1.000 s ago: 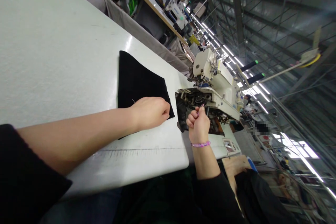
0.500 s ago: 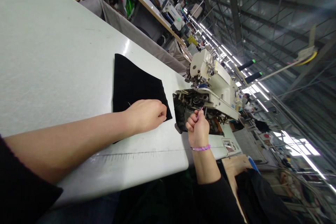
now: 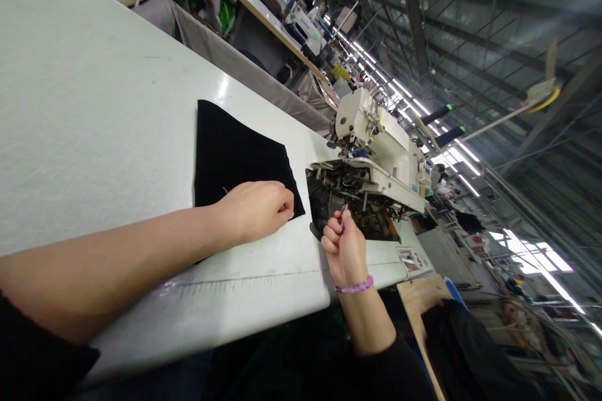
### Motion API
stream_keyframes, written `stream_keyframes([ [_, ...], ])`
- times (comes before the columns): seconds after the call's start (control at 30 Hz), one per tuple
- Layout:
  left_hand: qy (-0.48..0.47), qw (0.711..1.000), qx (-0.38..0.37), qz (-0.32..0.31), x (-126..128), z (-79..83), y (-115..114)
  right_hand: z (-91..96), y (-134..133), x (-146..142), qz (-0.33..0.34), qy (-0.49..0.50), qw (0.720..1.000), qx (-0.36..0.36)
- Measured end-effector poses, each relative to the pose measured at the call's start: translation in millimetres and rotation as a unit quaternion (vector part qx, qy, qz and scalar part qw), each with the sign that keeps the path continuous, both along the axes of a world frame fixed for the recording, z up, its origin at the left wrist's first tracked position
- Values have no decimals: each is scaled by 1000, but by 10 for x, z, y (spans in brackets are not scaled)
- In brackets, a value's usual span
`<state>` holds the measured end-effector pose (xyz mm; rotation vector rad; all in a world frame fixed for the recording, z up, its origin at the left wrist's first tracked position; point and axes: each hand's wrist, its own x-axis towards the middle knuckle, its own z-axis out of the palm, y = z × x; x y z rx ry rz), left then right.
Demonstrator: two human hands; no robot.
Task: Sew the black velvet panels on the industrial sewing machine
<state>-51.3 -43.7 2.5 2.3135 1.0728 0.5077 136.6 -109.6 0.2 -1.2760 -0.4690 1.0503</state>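
My left hand (image 3: 261, 210) rests closed on a folded piece of black cloth (image 3: 239, 150). Its fingers are curled under, so what they hold, if anything, is hidden. A sewing machine (image 3: 395, 144) is tipped back on the table, with its dark underside mechanism (image 3: 350, 180) exposed. Just below and in front of that mechanism is my right hand (image 3: 345, 244), wearing a beaded bracelet. It is closed on a slim purple pointed tool (image 3: 343, 210) whose tip points up, apart from the machine; the tool's exact kind is too small to tell.
The pale table (image 3: 108, 119) carries ruler marks (image 3: 244, 282) near its front edge. In it, an open cutout with dark parts lies under the machine. Black thread cones (image 3: 449, 136) stand behind it. A wooden board (image 3: 423, 301) with dark cloth is at lower right.
My right hand with the slim tool has moved left and down, away from the machine's underside mechanism. My left hand stays closed on the black cloth; the view has shifted slightly.
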Motion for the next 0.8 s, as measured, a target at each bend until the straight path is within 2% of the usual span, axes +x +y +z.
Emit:
stream_keyframes([
  [0.1, 1, 1000, 2, 0, 8, -5, 6, 64, -43, 19, 1, -32, 999, 18],
  [0.27, 5, 1000, 6, 1, 7, -8, 9, 171, 86, 109, -19, -62, 997, 40],
  [0.37, -1, 1000, 8, 1, 0, -2, 3, 126, 123, 165, -17, -52, 998, 20],
  [0.53, -9, 1000, 1, -5, -11, 21, -4, 31, 6, 168, 31, -38, 998, -40],
  [0.7, -3, 1000, -1, 1, -9, 16, -5, 104, 34, 156, 1, -85, 996, 21],
  [0.8, -4, 1000, -2, 0, -8, 6, -8, 120, 107, 168, -12, -83, 996, 21],
])
